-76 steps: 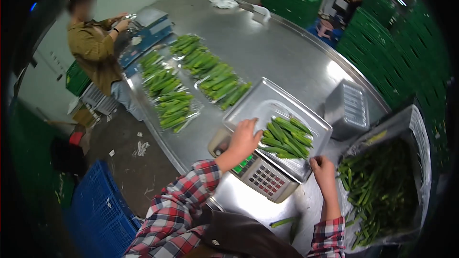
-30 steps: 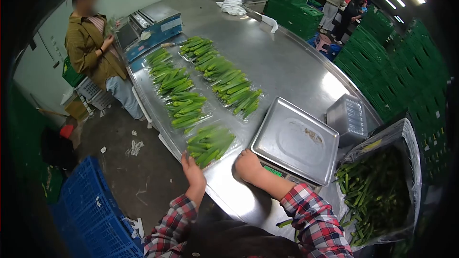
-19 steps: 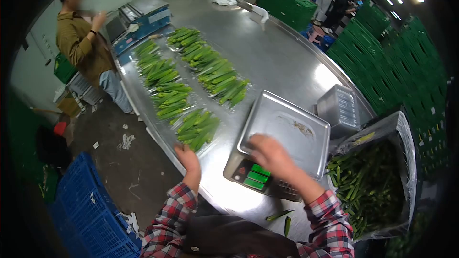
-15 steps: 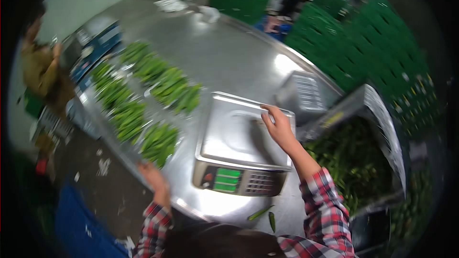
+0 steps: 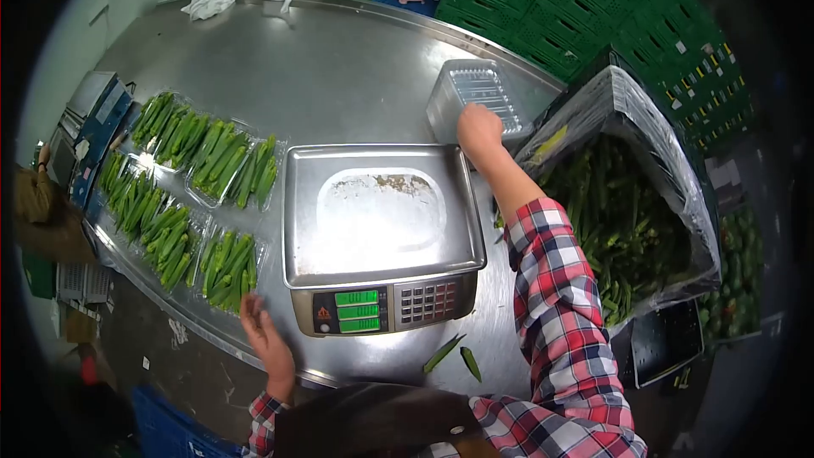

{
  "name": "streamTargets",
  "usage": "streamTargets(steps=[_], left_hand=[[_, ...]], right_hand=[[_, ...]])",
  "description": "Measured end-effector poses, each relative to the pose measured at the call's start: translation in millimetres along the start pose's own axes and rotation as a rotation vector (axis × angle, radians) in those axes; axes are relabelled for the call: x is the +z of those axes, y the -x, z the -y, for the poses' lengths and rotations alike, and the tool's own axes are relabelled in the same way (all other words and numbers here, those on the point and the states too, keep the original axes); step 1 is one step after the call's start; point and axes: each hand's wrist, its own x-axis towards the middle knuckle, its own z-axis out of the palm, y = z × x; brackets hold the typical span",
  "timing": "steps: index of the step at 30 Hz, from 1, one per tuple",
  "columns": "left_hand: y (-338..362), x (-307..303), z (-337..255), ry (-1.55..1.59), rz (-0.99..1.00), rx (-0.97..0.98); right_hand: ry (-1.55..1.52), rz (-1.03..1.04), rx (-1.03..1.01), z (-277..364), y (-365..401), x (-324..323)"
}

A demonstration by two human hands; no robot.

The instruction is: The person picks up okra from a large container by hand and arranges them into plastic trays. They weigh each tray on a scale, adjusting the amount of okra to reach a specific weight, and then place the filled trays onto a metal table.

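Observation:
A digital scale (image 5: pixel 386 220) with a bare metal plate and lit green displays stands on the steel table. My right hand (image 5: pixel 481 129) is at the near edge of a stack of clear plastic trays (image 5: pixel 485 89), beyond the scale's back right corner; its fingers are curled and what they grip, if anything, is hidden. My left hand (image 5: pixel 266 341) has its fingers apart and holds nothing, beside the nearest tray of green okra (image 5: pixel 227 271). More okra trays (image 5: pixel 174 131) lie in two rows left of the scale. Two loose pods (image 5: pixel 443 353) lie in front of it.
A plastic-lined crate full of okra (image 5: pixel 606 220) stands at the right, with stacked green crates (image 5: pixel 585 0) behind. White cloths (image 5: pixel 208 2) lie at the table's back. Another person (image 5: pixel 38 195) is at the far left. A blue box (image 5: pixel 102 127) sits at the left edge.
My right hand has moved from above the scale to the clear trays, and its fingers have curled. The whole view has turned, and my left hand stays open near the okra trays.

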Motion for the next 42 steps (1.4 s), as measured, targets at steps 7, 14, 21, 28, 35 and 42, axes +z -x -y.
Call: streamTargets(steps=[7, 14, 21, 28, 35, 42], left_hand=[[-2, 27, 37, -0.081, 0.234, -0.166], [-10, 23, 43, -0.033, 0.220, -0.121], [-16, 4, 56, 0.070, 0.259, -0.219], [-18, -12, 44, -0.389, 0.130, -0.047], [33, 28, -103, -0.428, 0.478, 1.101], [77, 92, -142, -0.840, 0.968, 1.173]], right_hand=[[-0.293, -0.101, 0.060, -29, 0, -1], [-0.163, -0.017, 0.005, -33, 28, -3], [-0.091, -0.077, -0.073, -45, 30, 16], [-0.177, -0.133, -0.061, -57, -1, 21], [-0.416, -0.494, -0.526, -27, 186, -90], [-0.740, -0.365, -0.348, 18, 347, -112]])
